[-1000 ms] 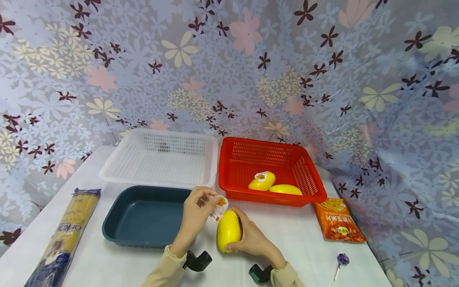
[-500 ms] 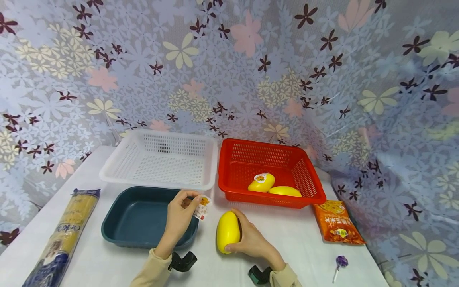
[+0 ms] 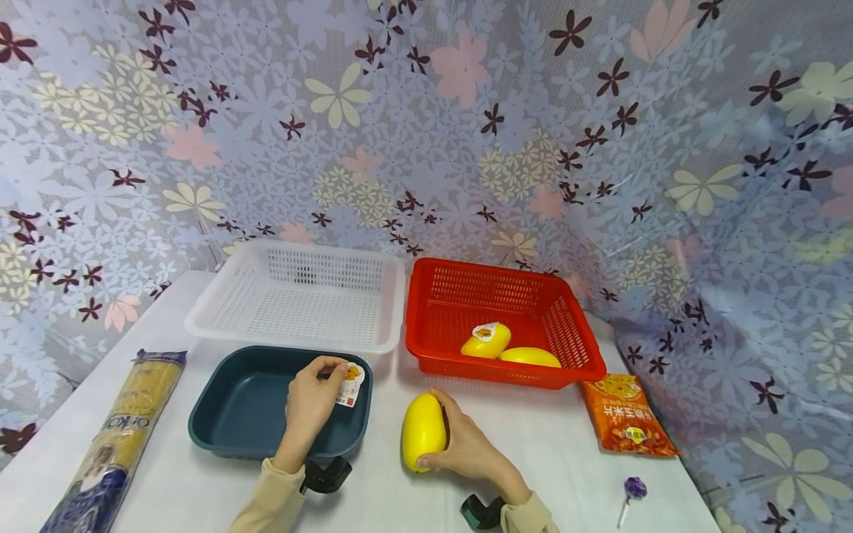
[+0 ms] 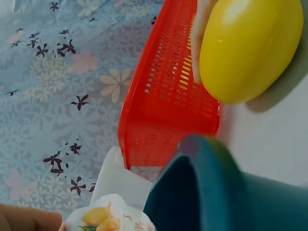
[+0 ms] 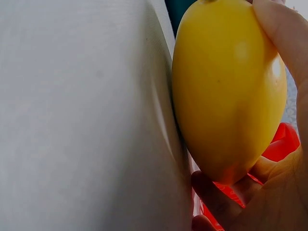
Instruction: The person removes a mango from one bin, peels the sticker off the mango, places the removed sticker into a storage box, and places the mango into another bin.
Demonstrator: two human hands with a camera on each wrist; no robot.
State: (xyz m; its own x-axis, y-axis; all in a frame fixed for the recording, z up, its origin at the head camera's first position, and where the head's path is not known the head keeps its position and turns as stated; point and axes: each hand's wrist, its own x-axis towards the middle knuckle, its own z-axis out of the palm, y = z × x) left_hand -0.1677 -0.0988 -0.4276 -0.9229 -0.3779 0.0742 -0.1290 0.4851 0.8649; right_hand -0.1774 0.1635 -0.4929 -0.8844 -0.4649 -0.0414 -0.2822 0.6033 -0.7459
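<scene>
Above the right side of the dark teal tray (image 3: 246, 414), my left hand (image 3: 308, 400) pinches a white sticker (image 3: 351, 383) printed with orange fruit and small writing. The sticker (image 4: 110, 216) also shows at the bottom of the left wrist view. To the right of the tray, my right hand (image 3: 469, 444) grips a smooth yellow mango (image 3: 423, 433) on the white tablecloth. In the right wrist view the thumb lies along one end of the mango (image 5: 228, 91) and fingers curl round the other. No sticker shows on its visible skin.
A red basket (image 3: 506, 369) behind the right hand holds two more mangoes, one bearing a sticker (image 3: 485, 332). A white basket (image 3: 320, 296) stands behind the tray. Spaghetti pack (image 3: 116, 444) lies far left; an orange snack bag (image 3: 626, 414) and purple lollipop (image 3: 635, 488) lie right.
My left hand has moved left with the sticker, away from the mango and over the teal tray. The right hand and its mango have stayed in place.
</scene>
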